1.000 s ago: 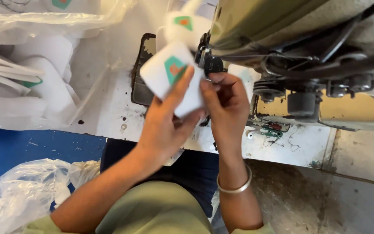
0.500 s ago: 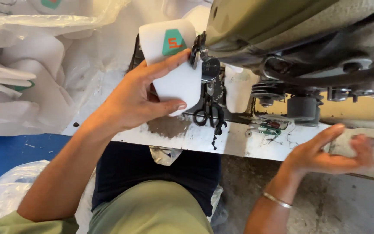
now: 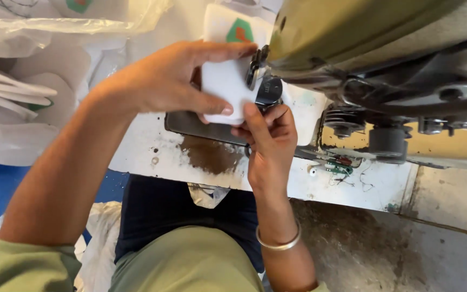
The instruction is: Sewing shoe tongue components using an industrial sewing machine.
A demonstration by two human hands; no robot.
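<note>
Small white fabric piece with green-orange patch (image 3: 224, 81) held at needle area of olive-green sewing machine (image 3: 352, 38). Left hand (image 3: 163, 81) fingers pinch its left side; right hand (image 3: 268, 140) fingers pinch lower edge beneath machine head. Risk: fingertips close to needle; slip could misalign seam.

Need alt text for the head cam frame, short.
Seen from above, a left hand and right hand hold a white fabric piece with a green patch at the head of a sewing machine. A metal bangle circles the right wrist; white pieces are stacked at left.
</note>
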